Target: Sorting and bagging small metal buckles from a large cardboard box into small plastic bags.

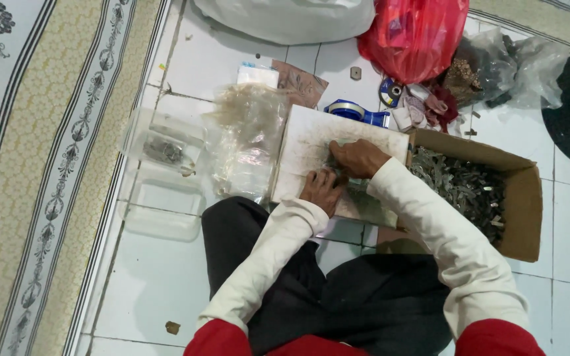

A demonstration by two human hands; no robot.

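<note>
Light is bright, even and soft, with no single source showing. The white floor tiles look slightly washed out, and shadows are faint (a soft one under the cardboard box). The clear plastic bags are smeared and hazy. The white sack at the top edge is nearly blown out. Fine detail is soft throughout.
</note>
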